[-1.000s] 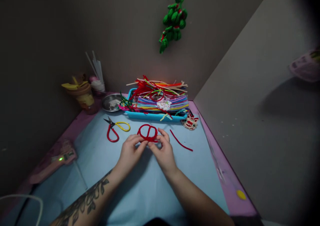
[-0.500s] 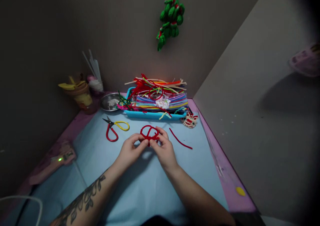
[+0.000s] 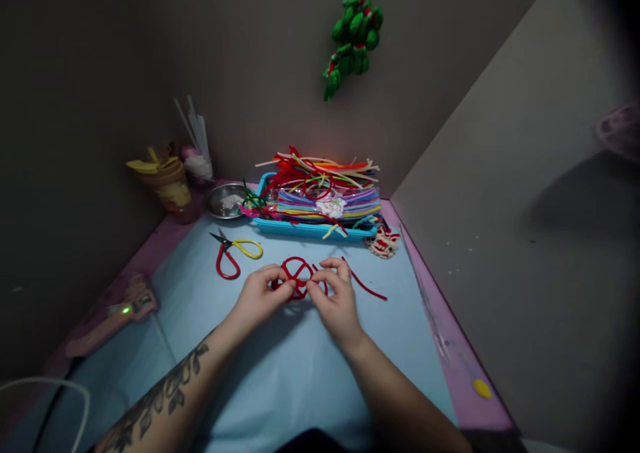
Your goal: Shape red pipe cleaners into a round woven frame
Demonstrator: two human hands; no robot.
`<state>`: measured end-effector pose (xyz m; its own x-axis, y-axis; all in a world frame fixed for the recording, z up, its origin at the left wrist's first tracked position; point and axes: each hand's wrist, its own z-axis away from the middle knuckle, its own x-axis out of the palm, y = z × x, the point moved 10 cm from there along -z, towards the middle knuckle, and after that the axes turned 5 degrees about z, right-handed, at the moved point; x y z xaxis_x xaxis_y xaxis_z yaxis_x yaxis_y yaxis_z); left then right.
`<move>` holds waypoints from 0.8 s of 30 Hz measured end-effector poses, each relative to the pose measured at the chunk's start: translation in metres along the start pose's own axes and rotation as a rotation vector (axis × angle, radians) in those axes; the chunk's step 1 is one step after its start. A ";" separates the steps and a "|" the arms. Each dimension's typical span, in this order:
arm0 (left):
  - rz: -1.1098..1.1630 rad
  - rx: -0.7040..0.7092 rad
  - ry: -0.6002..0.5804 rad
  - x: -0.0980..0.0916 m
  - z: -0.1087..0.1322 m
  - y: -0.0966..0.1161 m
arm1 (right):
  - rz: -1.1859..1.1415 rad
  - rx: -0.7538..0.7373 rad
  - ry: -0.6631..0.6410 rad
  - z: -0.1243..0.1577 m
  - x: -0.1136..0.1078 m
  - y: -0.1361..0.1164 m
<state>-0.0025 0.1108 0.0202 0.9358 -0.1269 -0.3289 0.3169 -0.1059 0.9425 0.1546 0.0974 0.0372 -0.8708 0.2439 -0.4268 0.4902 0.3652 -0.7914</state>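
Note:
Between my two hands is a red pipe cleaner shape [image 3: 299, 264], bent into several loops around a middle. My left hand [image 3: 265, 293] pinches its left side between thumb and fingers. My right hand [image 3: 337, 299] pinches the right side near the middle, its other fingers curled and raised. Parts of the loops are hidden behind my fingers. Just right of my right hand, a loose red pipe cleaner [image 3: 369, 288] lies on the blue sheet [image 3: 300, 379]. To the left, scissors [image 3: 230, 249] with one red and one yellow handle lie with blades slightly apart.
A blue tray [image 3: 310, 229] heaped with coloured pipe cleaners stands at the back, beside a metal dish [image 3: 223, 203]. A glue gun [image 3: 117, 319] with a green light lies left. A knitted-looking face ornament [image 3: 383, 243] sits right of the tray. Walls rise behind and right.
The red shape has tilted and spread so more of its loops show. My right hand has shifted slightly right, its upper fingers lifted. The whole view has moved a little.

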 end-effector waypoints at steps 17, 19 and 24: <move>-0.129 0.222 -0.483 0.021 0.010 0.019 | -0.116 -0.060 -0.540 0.004 0.039 -0.003; -0.129 0.263 -0.374 0.013 0.006 0.023 | -0.139 -0.036 -0.506 0.003 0.037 0.000; -0.124 0.242 0.284 -0.042 0.006 0.027 | -0.011 0.003 -0.069 -0.006 0.002 0.004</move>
<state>-0.0344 0.1074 0.0586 0.9088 0.1764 -0.3782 0.4168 -0.3375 0.8440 0.1554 0.1043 0.0361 -0.8766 0.1772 -0.4473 0.4807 0.3645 -0.7975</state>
